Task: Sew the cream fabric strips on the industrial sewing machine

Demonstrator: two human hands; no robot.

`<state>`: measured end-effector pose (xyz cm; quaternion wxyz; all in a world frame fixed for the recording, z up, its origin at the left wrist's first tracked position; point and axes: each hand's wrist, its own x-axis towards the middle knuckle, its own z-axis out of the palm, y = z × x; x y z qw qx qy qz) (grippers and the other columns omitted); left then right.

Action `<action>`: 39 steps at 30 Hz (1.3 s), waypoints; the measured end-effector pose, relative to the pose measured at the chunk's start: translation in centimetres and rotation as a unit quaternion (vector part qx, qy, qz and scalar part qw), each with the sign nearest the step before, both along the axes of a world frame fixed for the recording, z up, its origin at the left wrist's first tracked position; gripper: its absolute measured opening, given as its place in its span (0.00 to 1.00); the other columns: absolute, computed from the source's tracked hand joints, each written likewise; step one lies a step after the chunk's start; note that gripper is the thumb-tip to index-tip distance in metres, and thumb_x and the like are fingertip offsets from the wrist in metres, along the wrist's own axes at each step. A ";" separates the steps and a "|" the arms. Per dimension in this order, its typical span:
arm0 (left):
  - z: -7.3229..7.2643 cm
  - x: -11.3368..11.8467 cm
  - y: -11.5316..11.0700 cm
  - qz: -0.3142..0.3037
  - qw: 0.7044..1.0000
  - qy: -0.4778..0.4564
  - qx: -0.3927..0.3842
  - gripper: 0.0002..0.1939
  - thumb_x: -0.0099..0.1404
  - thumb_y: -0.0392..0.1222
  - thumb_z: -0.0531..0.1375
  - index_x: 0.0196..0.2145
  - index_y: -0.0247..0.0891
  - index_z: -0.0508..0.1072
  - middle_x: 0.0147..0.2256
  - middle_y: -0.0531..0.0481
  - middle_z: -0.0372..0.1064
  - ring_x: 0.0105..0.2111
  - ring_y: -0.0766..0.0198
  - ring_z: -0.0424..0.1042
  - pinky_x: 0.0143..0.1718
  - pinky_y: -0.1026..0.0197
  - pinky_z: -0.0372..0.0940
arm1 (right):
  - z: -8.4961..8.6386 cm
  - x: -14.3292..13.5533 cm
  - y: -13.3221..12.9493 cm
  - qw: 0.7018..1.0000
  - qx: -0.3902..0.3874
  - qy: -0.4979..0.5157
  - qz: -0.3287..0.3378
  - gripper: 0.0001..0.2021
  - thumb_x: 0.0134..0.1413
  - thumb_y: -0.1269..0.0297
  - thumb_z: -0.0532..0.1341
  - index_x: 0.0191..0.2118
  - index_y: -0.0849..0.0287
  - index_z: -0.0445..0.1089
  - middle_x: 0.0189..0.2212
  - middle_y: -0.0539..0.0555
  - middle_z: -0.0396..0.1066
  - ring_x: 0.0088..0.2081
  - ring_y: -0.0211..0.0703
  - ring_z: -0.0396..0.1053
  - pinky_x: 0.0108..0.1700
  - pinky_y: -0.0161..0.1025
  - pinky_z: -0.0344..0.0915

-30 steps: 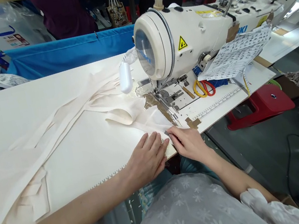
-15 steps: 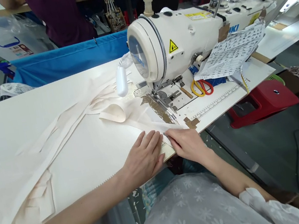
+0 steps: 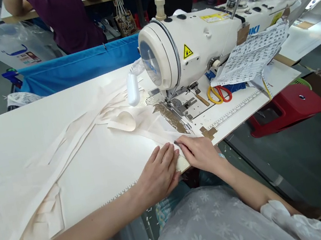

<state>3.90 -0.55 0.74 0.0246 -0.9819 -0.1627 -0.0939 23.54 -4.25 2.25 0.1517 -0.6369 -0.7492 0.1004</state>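
Cream fabric strips (image 3: 87, 124) run across the white table (image 3: 99, 159) to its front edge, below the sewing machine (image 3: 191, 48). My left hand (image 3: 159, 169) lies flat, fingers stretched out, on the fabric end at that edge. Just right of it, my right hand (image 3: 198, 150) is closed in a pinch around a small dark tool (image 3: 176, 143), whose tip touches the fabric. Most of the tool is hidden in my fingers. A curled piece of fabric (image 3: 126, 121) stands up left of the needle area.
Yellow and red-handled scissors (image 3: 219, 94) lie right of the needle plate. A printed sheet (image 3: 251, 54) leans against the machine. A blue cloth (image 3: 82, 63) hangs behind the table, and a red stool (image 3: 291, 107) is at the right. Two people sit beyond.
The view has shifted slightly. The small dark tool in my right hand now points further left, its tip nearer my left fingertips. Both hands stay at the table edge.
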 end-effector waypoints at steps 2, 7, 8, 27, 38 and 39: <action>0.0 0.0 0.0 -0.002 1.000 0.002 0.005 0.27 0.73 0.44 0.48 0.61 0.19 0.64 0.58 0.29 0.65 0.61 0.40 0.61 0.60 0.42 0.57 | 0.1 -0.1 0.1 1.000 -0.007 -0.010 0.003 0.11 0.67 0.68 0.50 0.46 0.57 0.69 0.34 0.52 0.79 0.34 0.42 0.75 0.32 0.36 0.55; 0.1 0.2 -0.1 -0.001 1.000 0.002 0.025 0.27 0.73 0.45 0.48 0.59 0.19 0.65 0.58 0.28 0.65 0.59 0.40 0.63 0.59 0.43 0.58 | 0.4 -0.4 -0.1 0.998 -0.034 -0.057 0.012 0.11 0.64 0.69 0.51 0.43 0.59 0.70 0.30 0.53 0.77 0.31 0.43 0.74 0.30 0.37 0.51; 0.2 0.2 -0.1 0.000 1.000 0.001 0.027 0.27 0.73 0.45 0.48 0.59 0.20 0.66 0.57 0.28 0.65 0.59 0.40 0.63 0.59 0.43 0.58 | 0.4 -0.2 -0.3 0.997 -0.036 -0.064 0.014 0.11 0.64 0.70 0.51 0.42 0.59 0.70 0.30 0.53 0.77 0.30 0.43 0.73 0.29 0.37 0.51; 0.1 0.3 -0.3 -0.003 1.000 0.016 0.007 0.29 0.68 0.48 0.56 0.62 0.28 0.63 0.59 0.26 0.62 0.59 0.37 0.63 0.58 0.40 0.59 | -0.3 0.9 -2.4 0.999 0.016 0.038 -0.034 0.10 0.66 0.67 0.50 0.43 0.56 0.68 0.32 0.51 0.78 0.30 0.41 0.74 0.30 0.35 0.54; 0.5 0.3 -0.3 -0.003 1.000 0.012 0.018 0.27 0.69 0.47 0.54 0.60 0.28 0.64 0.57 0.27 0.64 0.58 0.36 0.64 0.56 0.39 0.60 | 0.6 1.0 -2.7 0.998 -0.027 -0.053 -0.007 0.08 0.63 0.70 0.51 0.39 0.57 0.68 0.27 0.51 0.76 0.27 0.41 0.71 0.27 0.37 0.48; 0.6 0.3 -0.3 0.001 1.000 0.012 0.016 0.26 0.69 0.47 0.54 0.60 0.29 0.64 0.57 0.27 0.64 0.58 0.37 0.64 0.56 0.39 0.60 | 0.7 1.4 -3.1 0.999 -0.027 -0.034 -0.006 0.08 0.62 0.69 0.51 0.37 0.56 0.67 0.25 0.50 0.75 0.26 0.41 0.70 0.27 0.36 0.49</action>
